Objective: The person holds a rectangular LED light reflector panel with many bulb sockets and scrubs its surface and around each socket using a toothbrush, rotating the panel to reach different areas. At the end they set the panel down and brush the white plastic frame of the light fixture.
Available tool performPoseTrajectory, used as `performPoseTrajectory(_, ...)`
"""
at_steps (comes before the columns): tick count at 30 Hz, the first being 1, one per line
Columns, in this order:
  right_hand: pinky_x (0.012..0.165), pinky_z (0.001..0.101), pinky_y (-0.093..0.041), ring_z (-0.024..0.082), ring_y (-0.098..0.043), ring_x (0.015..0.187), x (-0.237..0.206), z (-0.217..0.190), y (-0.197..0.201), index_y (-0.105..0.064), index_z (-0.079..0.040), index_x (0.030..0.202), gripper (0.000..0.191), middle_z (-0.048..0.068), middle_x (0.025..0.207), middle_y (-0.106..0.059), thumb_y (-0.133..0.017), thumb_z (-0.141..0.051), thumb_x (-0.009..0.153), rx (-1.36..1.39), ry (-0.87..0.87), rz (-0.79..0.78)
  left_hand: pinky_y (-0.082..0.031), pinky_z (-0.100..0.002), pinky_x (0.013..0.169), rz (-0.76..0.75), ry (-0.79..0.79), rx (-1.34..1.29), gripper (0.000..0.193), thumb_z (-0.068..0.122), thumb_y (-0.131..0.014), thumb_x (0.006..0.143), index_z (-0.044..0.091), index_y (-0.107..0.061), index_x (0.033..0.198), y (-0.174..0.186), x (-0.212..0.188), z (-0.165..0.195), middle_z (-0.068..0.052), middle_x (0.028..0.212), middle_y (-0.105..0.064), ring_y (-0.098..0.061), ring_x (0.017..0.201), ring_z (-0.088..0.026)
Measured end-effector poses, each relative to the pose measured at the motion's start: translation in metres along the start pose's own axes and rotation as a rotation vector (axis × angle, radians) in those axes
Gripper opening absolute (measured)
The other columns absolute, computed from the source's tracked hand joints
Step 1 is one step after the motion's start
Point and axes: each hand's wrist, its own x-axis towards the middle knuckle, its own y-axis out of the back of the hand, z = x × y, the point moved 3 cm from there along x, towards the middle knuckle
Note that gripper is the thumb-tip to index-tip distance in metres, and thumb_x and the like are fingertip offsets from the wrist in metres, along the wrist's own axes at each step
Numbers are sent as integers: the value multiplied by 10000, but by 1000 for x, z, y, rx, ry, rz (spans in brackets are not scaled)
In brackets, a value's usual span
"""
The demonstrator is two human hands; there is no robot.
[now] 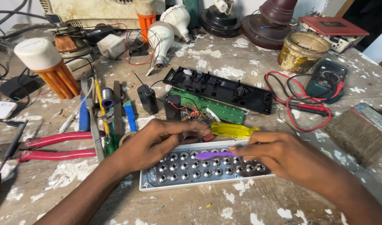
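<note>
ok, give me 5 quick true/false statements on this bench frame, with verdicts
1. The right hand holds a purple tool over the white LED reflector panel. True.
2. The yellow-handled screwdriver lies to the person's left of the red-handled pliers. False: it lies behind the panel, well to the right of the pliers.
3. The left hand rests at the panel's rear edge. True.
4. The multimeter has only black leads. False: red leads show coiled beside it, along with black ones.
5. The black housing is stacked on the white panel. False: it lies apart, farther back on the table, beside a green circuit board.
</note>
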Motion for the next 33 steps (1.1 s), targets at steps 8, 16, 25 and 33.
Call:
performPoseTrajectory(8,731,342,-586,189,-739,798,-2,5,-4,-787,-207,1218,545,28,1020,-742,-707,46,743,-30,-72,-7,-446,-398,1223,-7,70,-188,538,-79,-342,965,-46,-495,1480,0,-1,-8,-189,1379,-679,-635,1345,-274)
performPoseTrajectory(16,707,313,-573,167,-731,831,-19,26,0,-767,-239,1266,600,25,1071,-723,-685,50,746,-92,-46,38,-479,-424,1208,-19,64,-299,499,201,-352,1081,-28,-456,1512,1,0,-8,-210,1360,-676,-639,1335,-310)
performPoseTrajectory(25,638,413,-564,281,-714,725,20,-22,-12,-764,-252,1262,594,78,1033,-713,-692,48,755,-118,22,107,-473,-443,1167,44,245,-381,724,479,-254,1064,-65,-482,1484,0,2,-11,-217,1311,-707,-660,1284,-319)
performPoseTrajectory(33,661,372,-566,199,-725,747,4,-5,-6,-765,-290,1284,608,2,1045,-728,-713,23,765,-66,-76,-13,-513,-411,1109,59,332,-299,776,544,-229,1030,-29,-522,1464,1,3,-13,-196,1275,-734,-690,1221,-284)
